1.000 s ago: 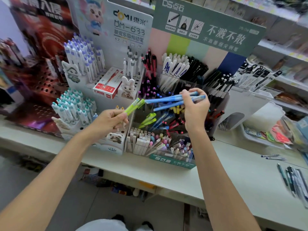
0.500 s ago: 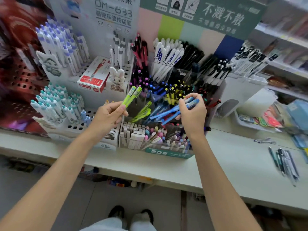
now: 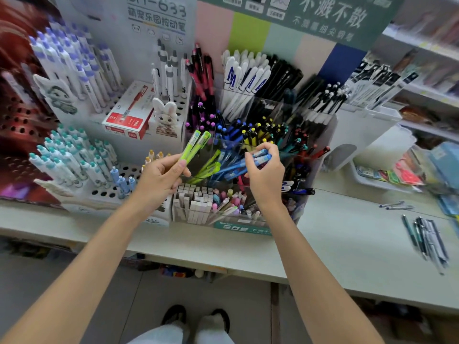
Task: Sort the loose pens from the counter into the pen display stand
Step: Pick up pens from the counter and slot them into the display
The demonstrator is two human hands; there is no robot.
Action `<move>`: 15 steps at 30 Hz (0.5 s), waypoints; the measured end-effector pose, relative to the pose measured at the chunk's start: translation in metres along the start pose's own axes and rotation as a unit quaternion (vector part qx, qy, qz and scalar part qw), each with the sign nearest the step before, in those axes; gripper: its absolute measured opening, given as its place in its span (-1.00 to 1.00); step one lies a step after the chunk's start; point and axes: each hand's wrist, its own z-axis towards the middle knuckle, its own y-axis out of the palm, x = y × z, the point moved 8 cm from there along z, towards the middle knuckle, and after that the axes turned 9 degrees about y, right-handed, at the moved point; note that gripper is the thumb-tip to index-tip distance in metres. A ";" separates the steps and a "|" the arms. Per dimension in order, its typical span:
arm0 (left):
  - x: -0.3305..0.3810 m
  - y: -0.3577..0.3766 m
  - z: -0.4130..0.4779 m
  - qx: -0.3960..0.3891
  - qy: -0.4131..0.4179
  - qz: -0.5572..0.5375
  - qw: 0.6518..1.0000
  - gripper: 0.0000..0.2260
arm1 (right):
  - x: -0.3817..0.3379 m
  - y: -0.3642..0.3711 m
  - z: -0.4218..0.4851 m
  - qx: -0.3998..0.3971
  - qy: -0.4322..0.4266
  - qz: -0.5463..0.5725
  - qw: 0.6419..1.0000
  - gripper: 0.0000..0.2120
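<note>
My left hand (image 3: 159,180) grips two lime green pens (image 3: 196,145), their tips pointing up and to the right in front of the clear pen display stand (image 3: 238,223). My right hand (image 3: 265,175) pinches a few blue pens (image 3: 248,162) and holds them slanted down into a middle compartment of the stand, beside green pens (image 3: 208,168) that lie there. The stand's compartments hold black, white, pink, yellow and pastel pens. Several loose dark pens (image 3: 427,239) lie on the white counter (image 3: 335,234) at the right.
A white peg-hole rack (image 3: 106,192) with teal and purple capped pens stands left of the stand, with a red and white box (image 3: 126,112) and a rabbit figure (image 3: 165,115) on it. Two more pens (image 3: 395,206) and a tray of coloured packets (image 3: 387,173) lie at the right.
My right hand has lowered the blue pens from level above the stand down into a compartment. My left hand tilted the green pens upward. The view dipped closer to the stand.
</note>
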 end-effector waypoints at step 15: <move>-0.010 0.003 -0.003 -0.023 -0.002 -0.007 1.000 -0.82 | 0.009 0.021 -0.017 0.010 -0.073 -0.048 0.996 -0.77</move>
